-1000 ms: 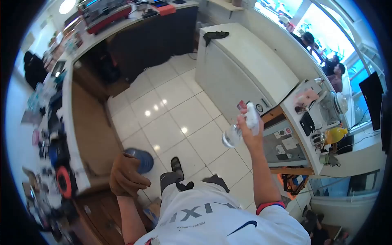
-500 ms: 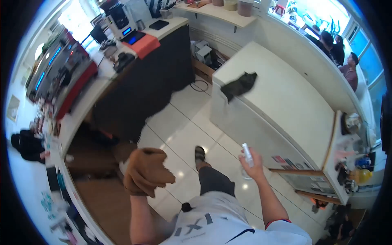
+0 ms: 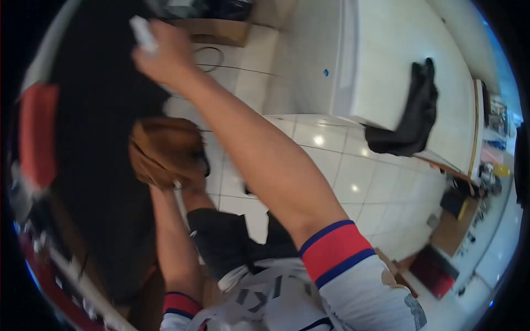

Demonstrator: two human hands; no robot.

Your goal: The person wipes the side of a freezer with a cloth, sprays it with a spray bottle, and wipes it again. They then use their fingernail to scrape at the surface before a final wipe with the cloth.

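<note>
My right hand [image 3: 170,54] is stretched across to the upper left, with its fingers closed round a white spray head [image 3: 143,34]. The bottle below the head is hidden by the hand and blurred. A bunched brown cloth [image 3: 164,148] covers nearly all of my left hand [image 3: 159,182], which holds it lower down, in front of the dark counter side. The fingers of that hand are hidden. On the white chest [image 3: 381,60] at the right lies a dark cloth [image 3: 411,113], partly hanging over the edge.
The dark counter side [image 3: 99,138] fills the left, with a red cloth [image 3: 37,135] on the counter. A cardboard box [image 3: 221,32] and a cable loop [image 3: 221,55] are at the top. Tiled floor [image 3: 314,140] lies between counter and chest. Jars and items stand at the far right.
The view has turned and moved nearer the dark counter side. My right hand has swung across to the upper left with the spray head. The brown cloth stays at my left hand.
</note>
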